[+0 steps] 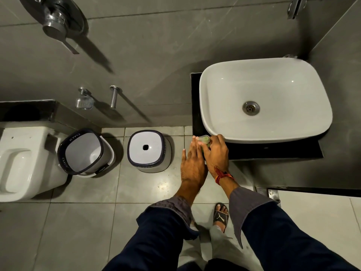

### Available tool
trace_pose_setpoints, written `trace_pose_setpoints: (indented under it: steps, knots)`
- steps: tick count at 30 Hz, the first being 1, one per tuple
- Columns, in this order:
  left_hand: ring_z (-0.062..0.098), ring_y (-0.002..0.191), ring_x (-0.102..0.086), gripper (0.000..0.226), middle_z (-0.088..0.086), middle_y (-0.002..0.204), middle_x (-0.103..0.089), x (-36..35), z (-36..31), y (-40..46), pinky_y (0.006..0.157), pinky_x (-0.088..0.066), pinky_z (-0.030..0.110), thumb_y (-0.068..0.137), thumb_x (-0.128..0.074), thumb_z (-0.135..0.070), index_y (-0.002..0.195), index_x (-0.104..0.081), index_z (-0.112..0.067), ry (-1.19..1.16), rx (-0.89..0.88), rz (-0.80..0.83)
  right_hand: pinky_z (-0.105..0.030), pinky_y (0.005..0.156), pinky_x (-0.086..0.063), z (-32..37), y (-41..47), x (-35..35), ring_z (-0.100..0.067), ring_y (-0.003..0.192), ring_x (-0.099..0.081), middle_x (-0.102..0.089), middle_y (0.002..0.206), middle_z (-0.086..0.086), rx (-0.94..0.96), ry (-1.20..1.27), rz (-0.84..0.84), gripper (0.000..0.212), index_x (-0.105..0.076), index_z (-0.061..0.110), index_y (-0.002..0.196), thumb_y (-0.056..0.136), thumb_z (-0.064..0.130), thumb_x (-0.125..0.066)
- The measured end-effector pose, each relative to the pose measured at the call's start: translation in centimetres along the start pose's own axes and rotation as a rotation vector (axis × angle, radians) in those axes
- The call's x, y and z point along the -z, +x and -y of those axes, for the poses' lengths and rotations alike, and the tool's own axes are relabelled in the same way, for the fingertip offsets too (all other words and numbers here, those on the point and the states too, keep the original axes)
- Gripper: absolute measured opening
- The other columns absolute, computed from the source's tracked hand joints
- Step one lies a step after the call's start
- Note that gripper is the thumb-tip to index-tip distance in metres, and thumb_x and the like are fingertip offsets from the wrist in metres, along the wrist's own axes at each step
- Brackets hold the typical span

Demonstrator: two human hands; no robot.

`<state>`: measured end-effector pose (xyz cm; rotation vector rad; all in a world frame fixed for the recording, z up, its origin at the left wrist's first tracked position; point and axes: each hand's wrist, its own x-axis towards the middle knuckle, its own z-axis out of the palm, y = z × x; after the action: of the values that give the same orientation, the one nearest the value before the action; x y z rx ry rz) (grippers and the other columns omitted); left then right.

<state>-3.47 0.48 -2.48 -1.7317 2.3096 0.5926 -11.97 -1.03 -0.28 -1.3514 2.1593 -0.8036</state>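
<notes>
A small pale green bottle (204, 139) with a clear cap sits at the front left corner of the black counter (273, 152), just in front of the white basin (263, 98). My right hand (215, 153) grips the bottle from the right, fingers curled round it. My left hand (192, 161) lies against the bottle's left side with straight fingers touching it. Most of the bottle's body is hidden behind my hands.
A white toilet (21, 163) stands at the left. Beside it are a white bucket (86, 152) tipped on its side and an upturned stool (148, 151) on the tiled floor. Chrome fittings (86, 100) stick out from the grey wall. My sandalled foot (220, 214) is below.
</notes>
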Motion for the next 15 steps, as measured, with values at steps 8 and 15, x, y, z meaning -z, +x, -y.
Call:
trace_pose_setpoints:
  steps: [8, 15]
  knots:
    - [0.026, 0.16, 0.01, 0.088, 0.013, 0.171, 0.017, 0.5, -0.2, -0.4, 0.13, -0.005, 0.052, 0.104, -0.05, -0.046, 0.163, 0.007, -0.015, -0.078, -0.011, 0.014, -0.041, 0.09, -0.059, 0.9, -0.9, 0.3, -0.029, 0.109, -0.063, -0.057, 0.119, -0.009, -0.065, 0.061, -0.041, 0.05, -0.062, 0.007, 0.111, 0.083, 0.046, -0.074]
    - [0.022, 0.16, 0.009, 0.086, 0.009, 0.172, 0.012, 0.9, -0.1, -0.7, 0.13, -0.002, 0.049, 0.105, -0.048, -0.045, 0.163, 0.008, -0.014, -0.096, -0.006, -0.016, -0.027, 0.063, -0.057, 3.4, -0.8, 0.9, -0.016, 0.08, -0.062, -0.06, 0.094, -0.001, -0.149, 0.175, -0.215, 0.05, -0.058, 0.016, 0.094, 0.076, 0.06, -0.073]
